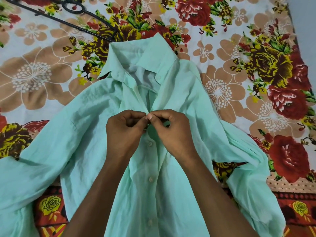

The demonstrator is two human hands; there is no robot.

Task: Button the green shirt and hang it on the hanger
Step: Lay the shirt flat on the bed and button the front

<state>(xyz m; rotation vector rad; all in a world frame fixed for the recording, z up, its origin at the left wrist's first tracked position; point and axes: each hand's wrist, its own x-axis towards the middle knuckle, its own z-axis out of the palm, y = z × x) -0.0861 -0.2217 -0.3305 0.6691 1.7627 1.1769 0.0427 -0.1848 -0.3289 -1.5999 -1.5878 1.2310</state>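
1. Working up the front of the green shirt (95,134), I have my left hand (124,132) and right hand (168,132) meeting at the placket, about chest height on the garment, knuckles nearly touching.
2. Both hands are curled tight, each pinching a fold of the shirt front between thumb and fingertips; the button itself is hidden under my fingers (so I can't say whether it is through its hole).
3. Done so far, by my reckoning: the three buttons (150,144) showing below my hands sit closed, running down toward the near edge of the bedsheet (39,72).
4. Left on the shirt: the one I'm on, then the open stretch above it up to the collar (136,55), which lies spread apart.
5. Left after that: the hanger (71,7), black, lies untouched near the far left corner of the bedsheet, its tip just beside the collar.
6. The shirt lies flat, face up, sleeves spread toward both side edges.
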